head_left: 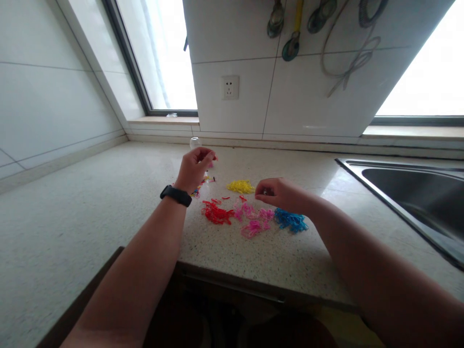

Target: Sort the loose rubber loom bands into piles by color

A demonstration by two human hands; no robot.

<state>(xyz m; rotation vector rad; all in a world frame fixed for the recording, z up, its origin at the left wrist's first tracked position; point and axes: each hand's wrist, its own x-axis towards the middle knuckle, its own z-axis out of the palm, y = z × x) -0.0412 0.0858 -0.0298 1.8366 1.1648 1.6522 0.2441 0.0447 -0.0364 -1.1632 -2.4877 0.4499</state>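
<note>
My left hand [197, 166], with a black band on its wrist, is raised over the counter. Its thumb and fingertips pinch a small red rubber band [216, 157]. Below and partly behind it lie mixed coloured bands [196, 192]. My right hand [272, 190] has its fingers curled together just right of the yellow rubber bands [240, 186]; whatever it may hold is hidden. Nearer to me are piles of red rubber bands [216, 212], pink rubber bands [253, 226] and blue rubber bands [291, 221]. A few loose red ones [242, 198] lie between the piles.
A clear round container [195, 142] stands behind my left hand. The speckled counter [90, 193] meets a steel sink [362, 170] at the right. On the tiled wall are a socket [230, 87], hanging utensils [291, 47] and a looped cord [350, 72].
</note>
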